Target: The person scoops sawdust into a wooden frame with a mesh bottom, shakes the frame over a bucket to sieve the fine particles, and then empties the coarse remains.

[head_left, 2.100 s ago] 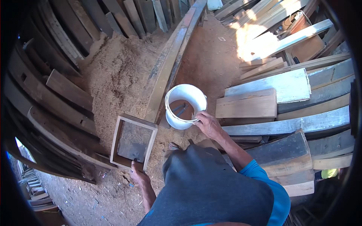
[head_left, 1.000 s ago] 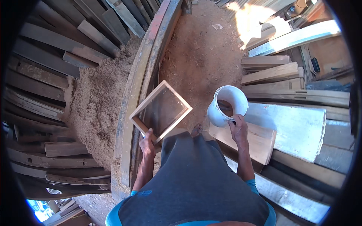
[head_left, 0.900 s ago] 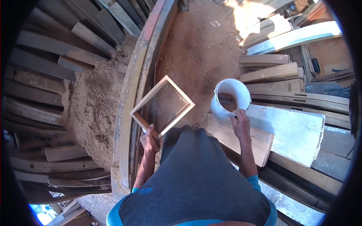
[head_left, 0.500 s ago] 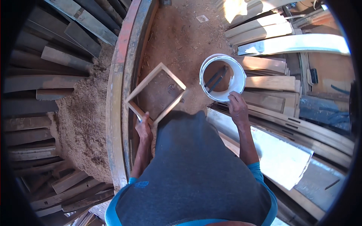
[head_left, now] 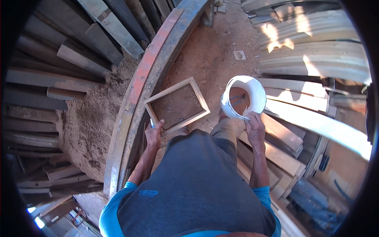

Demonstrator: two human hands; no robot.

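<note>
A rectangular wooden frame (head_left: 201, 95) is in my left hand (head_left: 153, 134), which grips it at its near left corner with the thumb on top. A thin whitish-blue stick-like thing (head_left: 152, 123) shows beside that thumb; its kind is unclear. My right hand (head_left: 256, 128) is closed on the near rim of a white plastic bucket (head_left: 258, 94), which is tilted toward me. Inside the bucket, a dark tool (head_left: 238, 97) lies over a brown bottom, partly hidden by the wall. Both things hang above the ground in front of me.
A long beam with a worn red stretch (head_left: 150, 67) runs along my left. Beyond it lie a sawdust heap (head_left: 90, 130) and stacked dark planks (head_left: 75, 85). Lighter boards (head_left: 284, 138) are piled on the right. A pale square scrap (head_left: 239, 55) rests on the dirt floor ahead.
The view has turned and shifted forward along the beam. The frame has rotated in my left hand, and the bucket tilts more toward me. Both hands keep their grip.
</note>
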